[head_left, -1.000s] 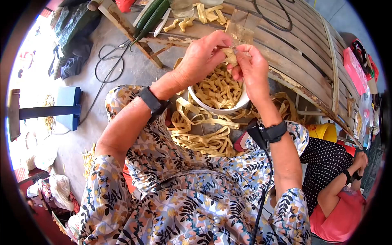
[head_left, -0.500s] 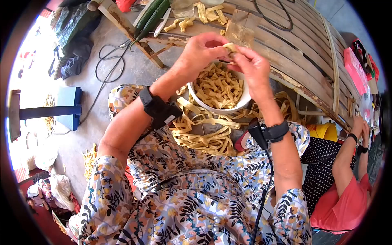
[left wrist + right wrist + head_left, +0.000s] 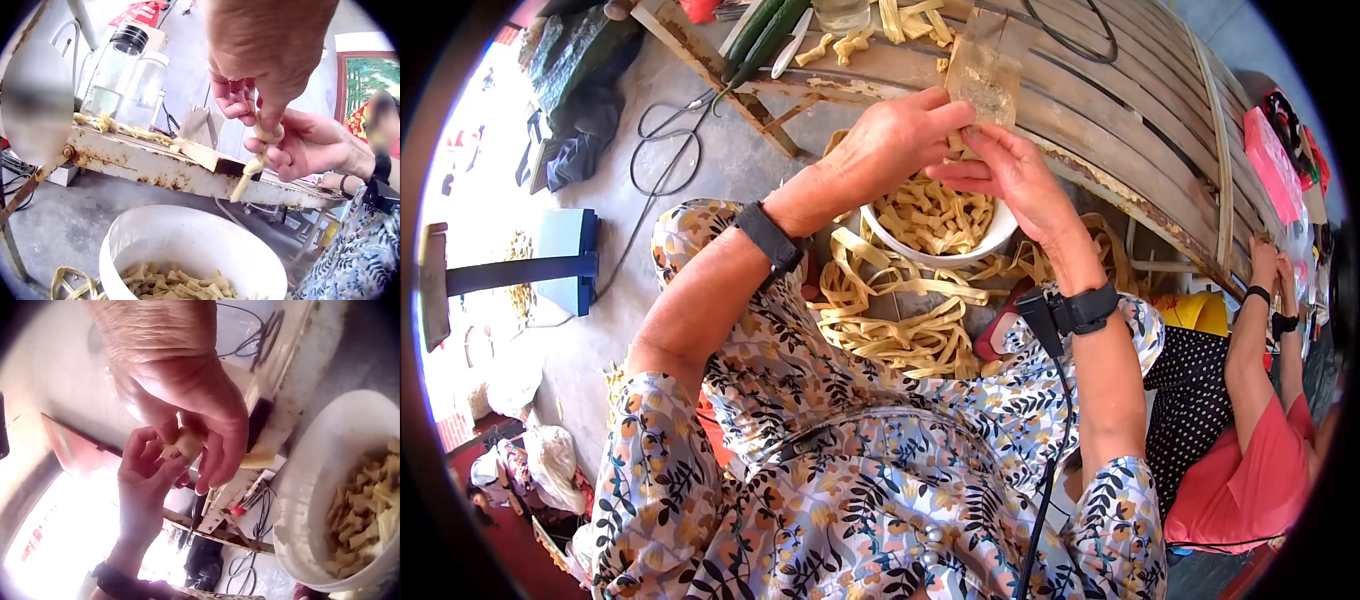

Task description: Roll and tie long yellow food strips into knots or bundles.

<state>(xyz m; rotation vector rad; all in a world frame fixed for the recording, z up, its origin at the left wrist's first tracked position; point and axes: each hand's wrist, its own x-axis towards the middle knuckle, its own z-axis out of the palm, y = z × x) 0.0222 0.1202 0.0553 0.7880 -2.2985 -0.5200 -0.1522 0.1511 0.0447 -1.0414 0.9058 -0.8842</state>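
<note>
Both hands meet above a white bucket [image 3: 930,260], in front of the slatted bench. Between them is a pale yellow tofu-skin strip [image 3: 253,165] with a knot in it, one end hanging down in the left wrist view. My left hand [image 3: 900,138] pinches the strip from above with thumb and fingers. The right hand [image 3: 1020,185] grips it from the other side, its fingers curled at the knot. In the head view the fingers mostly hide the strip. Many small tofu-skin knots [image 3: 935,215] fill the lower part of the bucket.
Long loose strips [image 3: 910,335] lie on the floor around the bucket. The bench [image 3: 1100,130] carries a wooden block [image 3: 985,75], cucumbers [image 3: 765,38], several knotted pieces [image 3: 852,47] and a lidded jar [image 3: 115,69]. Another person [image 3: 1240,470] sits at the right, near a yellow bucket [image 3: 1198,313].
The hands have come down slightly and the right fingers have spread lower over the bucket, with less of the strip showing. The other person's arms have reached further toward the bench.
</note>
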